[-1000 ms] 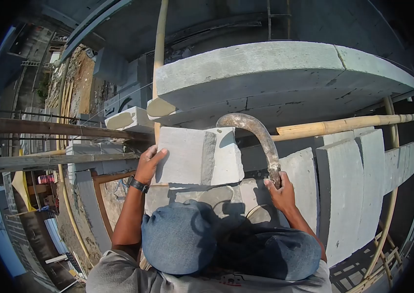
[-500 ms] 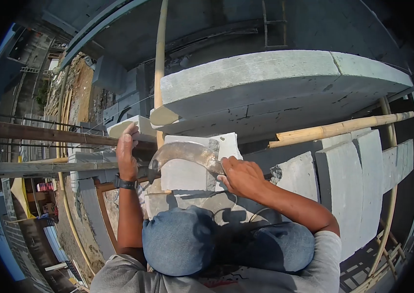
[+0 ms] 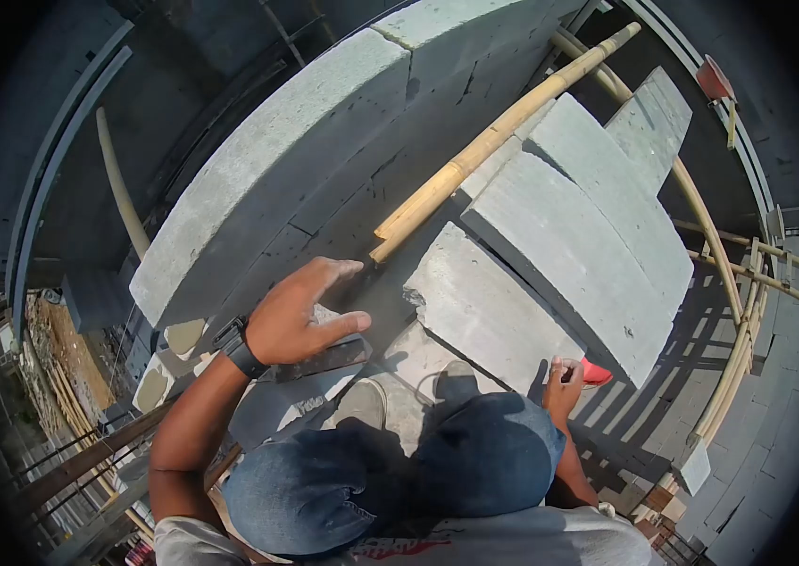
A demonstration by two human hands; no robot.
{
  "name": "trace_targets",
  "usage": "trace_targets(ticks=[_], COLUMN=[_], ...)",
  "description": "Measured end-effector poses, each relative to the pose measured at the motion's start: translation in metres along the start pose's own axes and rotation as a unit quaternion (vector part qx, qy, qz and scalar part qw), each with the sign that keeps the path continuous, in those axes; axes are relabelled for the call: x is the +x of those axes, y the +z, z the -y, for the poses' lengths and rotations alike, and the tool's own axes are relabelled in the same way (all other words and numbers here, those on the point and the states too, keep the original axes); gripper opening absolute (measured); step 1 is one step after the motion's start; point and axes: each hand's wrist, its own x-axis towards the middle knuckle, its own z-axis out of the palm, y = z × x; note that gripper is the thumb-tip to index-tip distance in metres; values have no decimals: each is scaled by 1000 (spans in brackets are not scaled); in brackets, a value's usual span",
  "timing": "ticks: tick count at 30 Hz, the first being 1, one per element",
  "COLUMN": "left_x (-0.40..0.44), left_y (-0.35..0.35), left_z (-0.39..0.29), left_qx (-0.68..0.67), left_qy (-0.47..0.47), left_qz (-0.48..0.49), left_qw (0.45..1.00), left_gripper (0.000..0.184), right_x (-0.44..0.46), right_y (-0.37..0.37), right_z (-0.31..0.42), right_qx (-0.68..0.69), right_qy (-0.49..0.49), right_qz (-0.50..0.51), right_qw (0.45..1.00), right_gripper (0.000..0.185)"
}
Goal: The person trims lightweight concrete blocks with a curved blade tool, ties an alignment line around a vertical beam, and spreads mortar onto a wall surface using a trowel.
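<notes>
My left hand [image 3: 310,316], with a dark watch on its wrist, is open, thumb and fingers apart. Beneath it lies a dull brownish flat piece [image 3: 333,358], mostly covered by the hand; I cannot tell if it is the curved blade. The piece rests over a pale cut block [image 3: 282,406]. Low on the right, my right hand [image 3: 564,389] has its fingers curled, beside the near end of a broken-edged pale block [image 3: 494,307]. Just past those fingers shows a red object [image 3: 595,373], its kind unclear. Whatever the fingers hold is hidden.
A curved block wall [image 3: 277,151] rises ahead. Between it and more stacked blocks [image 3: 569,245] lies a bamboo pole [image 3: 503,141]. Scaffold poles [image 3: 715,255] stand at the right, with a lower floor beyond. My shoes [image 3: 362,404] are on the platform below.
My view has swung to the right. My right hand has left the curved blade and moved to the red object. My left hand now hovers over the cut block.
</notes>
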Motion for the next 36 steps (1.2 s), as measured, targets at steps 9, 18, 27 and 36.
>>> trace_targets(ticks=[9,18,27,36], left_x=[204,192,185,150], left_y=[174,155,121,100], left_z=[128,85,81,61], left_qx=[35,-154,-258,-289], left_qy=[-221,-301,-425,-374], left_qz=[282,349,428,340], left_qw=[933,874,755,813], left_gripper=[137,92,76,82], right_x=[15,12,50,15], right_y=[5,-27,-71,6], right_z=[-135,-76,16,170], right_qx=[451,373,-44,-326], right_qy=[334,419,110,-333], right_qz=[192,230,251,326], right_qw=[805,795,961,822], right_gripper=[100,96,77,140])
